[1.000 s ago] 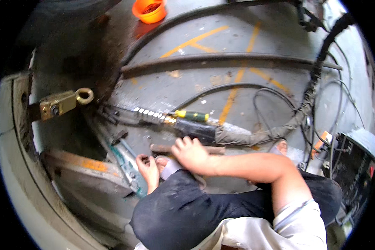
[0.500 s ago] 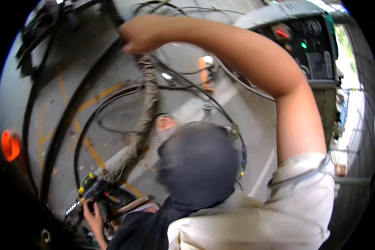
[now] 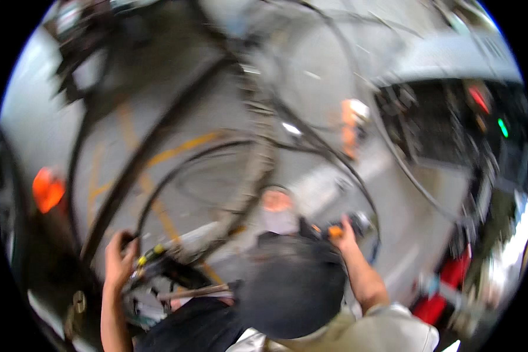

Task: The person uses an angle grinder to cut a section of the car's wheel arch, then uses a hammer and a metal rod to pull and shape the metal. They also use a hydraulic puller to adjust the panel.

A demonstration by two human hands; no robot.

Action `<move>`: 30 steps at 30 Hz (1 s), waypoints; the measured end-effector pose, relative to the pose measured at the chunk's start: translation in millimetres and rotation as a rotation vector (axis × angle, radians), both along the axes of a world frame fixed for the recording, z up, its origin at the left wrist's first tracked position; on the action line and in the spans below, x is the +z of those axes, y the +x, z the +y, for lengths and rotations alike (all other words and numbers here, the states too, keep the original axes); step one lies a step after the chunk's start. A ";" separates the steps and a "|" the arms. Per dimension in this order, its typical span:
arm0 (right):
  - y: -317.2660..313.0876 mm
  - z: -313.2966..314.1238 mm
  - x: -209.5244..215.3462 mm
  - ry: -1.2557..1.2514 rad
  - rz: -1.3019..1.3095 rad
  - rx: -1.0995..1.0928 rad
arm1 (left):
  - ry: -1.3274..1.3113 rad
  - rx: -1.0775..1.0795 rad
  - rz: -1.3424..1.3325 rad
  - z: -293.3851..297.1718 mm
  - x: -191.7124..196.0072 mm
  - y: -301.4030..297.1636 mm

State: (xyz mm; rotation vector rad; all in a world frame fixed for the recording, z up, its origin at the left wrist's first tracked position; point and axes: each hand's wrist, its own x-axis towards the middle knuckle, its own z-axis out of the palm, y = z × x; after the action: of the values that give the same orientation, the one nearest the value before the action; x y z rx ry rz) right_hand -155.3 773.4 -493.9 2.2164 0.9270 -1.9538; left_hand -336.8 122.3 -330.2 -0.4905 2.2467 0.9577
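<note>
The picture is blurred by motion. My left hand (image 3: 118, 258) is at the lower left, its fingers curled around the end of a thick black hose (image 3: 152, 146) that runs up across the grey floor. Just right of that hand lies a dark tool with yellow and green parts (image 3: 152, 258). My right hand (image 3: 347, 230) reaches out past my knee in dark trousers (image 3: 293, 293) and closes on a small dark tool with an orange part (image 3: 333, 231). What kind of tool it is, I cannot tell.
Several black cables (image 3: 334, 164) loop over the concrete floor with yellow lines (image 3: 176, 149). An orange object (image 3: 47, 189) sits at the far left. A dark machine with a red and a green light (image 3: 452, 123) stands at the right, with something red (image 3: 452, 281) below it.
The view has swung round. My right arm has come down from overhead to a dark tool beside my knee. My left hand has moved up onto the black hose.
</note>
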 end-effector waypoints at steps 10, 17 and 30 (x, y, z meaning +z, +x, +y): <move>-116.3 19.6 72.9 0.794 0.267 0.924 | 0.427 -0.490 -0.173 -38.9 27.2 108.1; -317.9 -324.1 282.1 0.646 1.045 1.792 | 0.706 -0.065 0.522 6.8 55.0 115.1; -118.1 -690.7 245.4 -1.279 0.856 1.154 | 1.127 1.037 0.778 -53.7 108.1 234.8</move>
State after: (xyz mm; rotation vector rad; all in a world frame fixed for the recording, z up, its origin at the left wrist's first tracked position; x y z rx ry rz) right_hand -273.4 82.6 -248.5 0.0454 0.4336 -1.7913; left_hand -102.0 68.6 -222.1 -0.8012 1.4070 3.0564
